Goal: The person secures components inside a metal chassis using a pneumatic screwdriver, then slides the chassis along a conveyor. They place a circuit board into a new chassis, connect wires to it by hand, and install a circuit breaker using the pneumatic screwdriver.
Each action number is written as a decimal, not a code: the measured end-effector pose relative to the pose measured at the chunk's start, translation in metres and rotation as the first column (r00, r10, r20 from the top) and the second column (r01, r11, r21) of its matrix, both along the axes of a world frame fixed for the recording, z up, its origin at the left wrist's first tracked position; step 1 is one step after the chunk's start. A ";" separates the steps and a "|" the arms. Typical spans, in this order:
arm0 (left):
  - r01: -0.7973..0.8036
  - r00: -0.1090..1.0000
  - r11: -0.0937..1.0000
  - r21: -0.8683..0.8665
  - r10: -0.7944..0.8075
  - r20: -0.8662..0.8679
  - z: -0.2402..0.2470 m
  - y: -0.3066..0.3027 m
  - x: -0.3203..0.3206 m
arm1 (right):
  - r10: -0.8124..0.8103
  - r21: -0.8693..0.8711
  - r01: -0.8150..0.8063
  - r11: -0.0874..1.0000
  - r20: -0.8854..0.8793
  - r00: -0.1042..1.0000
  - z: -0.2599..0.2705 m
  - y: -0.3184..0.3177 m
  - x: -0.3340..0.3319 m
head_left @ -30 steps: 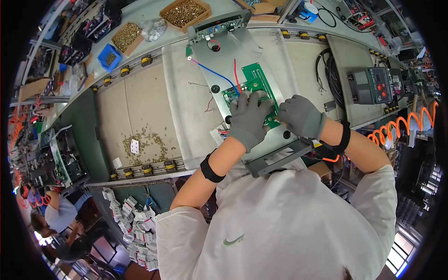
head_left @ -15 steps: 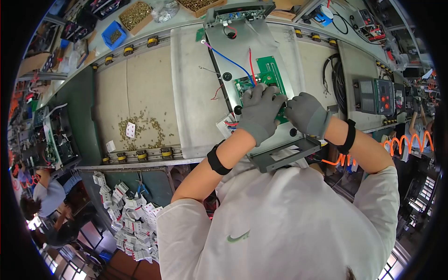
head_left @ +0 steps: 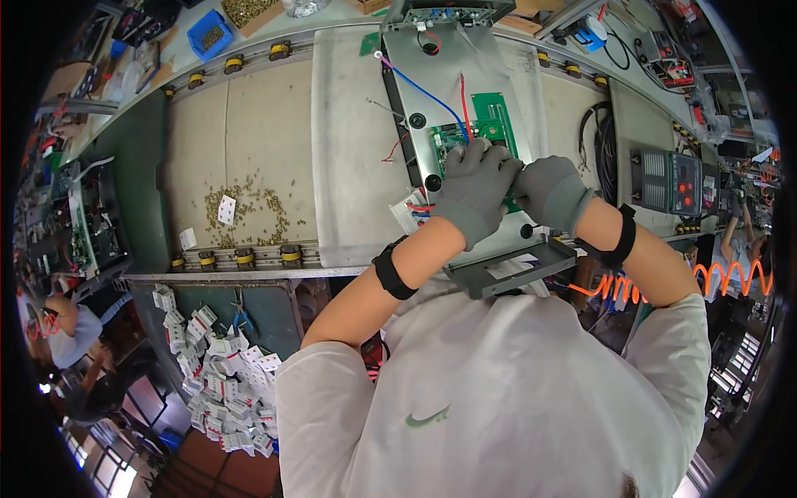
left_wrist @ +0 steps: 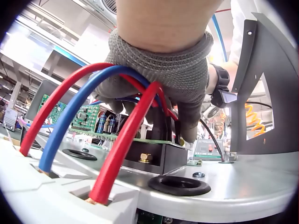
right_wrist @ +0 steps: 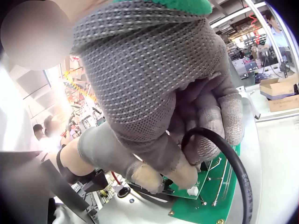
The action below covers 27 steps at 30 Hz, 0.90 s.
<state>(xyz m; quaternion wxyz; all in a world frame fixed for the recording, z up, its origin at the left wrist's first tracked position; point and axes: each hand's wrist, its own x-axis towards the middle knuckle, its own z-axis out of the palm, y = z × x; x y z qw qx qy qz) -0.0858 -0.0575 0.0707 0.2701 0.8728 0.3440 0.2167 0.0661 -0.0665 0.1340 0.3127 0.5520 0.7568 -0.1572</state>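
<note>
A green circuit board point(head_left: 503, 124) lies on a metal chassis plate point(head_left: 444, 66), red and blue wires rising from it. My gloved left hand point(head_left: 475, 191) lies across the board's near part, fingers spread over its components. Close beside it, my gloved right hand point(head_left: 548, 191) curls its fingers round a black cable point(right_wrist: 236, 170), whose gripped end is hidden in the palm. Both thumbs meet near the board's edge in the right wrist view. Below the left hand is a black block point(left_wrist: 175, 158) with a brass screw. Thick red point(left_wrist: 126, 149) and blue point(left_wrist: 65, 121) wires arch in front.
An upright dark panel with a cutout point(head_left: 515, 264) stands at the chassis's near end. Loose brass screws point(head_left: 249, 212) lie scattered on the left. A boxed unit point(head_left: 668, 178) and coiled black cable point(head_left: 606, 149) sit to the right. White-and-red parts point(head_left: 220, 382) are piled below left.
The head view has shifted, so the chassis and board appear farther up and right. Both hands stay at the board, the right one now closer against the left.
</note>
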 end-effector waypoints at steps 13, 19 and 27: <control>0.014 1.000 1.000 -0.008 -0.013 0.015 -0.006 0.002 -0.001 | 0.023 0.089 -0.006 0.996 -0.189 0.982 -0.012 -0.007 0.014; 0.009 0.999 1.000 -0.009 -0.009 0.037 -0.007 0.001 -0.002 | -0.009 0.074 0.027 0.997 -0.243 0.970 -0.011 -0.008 0.021; 0.004 0.998 1.000 -0.012 -0.003 0.068 -0.009 0.001 -0.001 | 0.344 0.207 -0.309 0.928 -0.162 0.925 -0.012 -0.010 0.016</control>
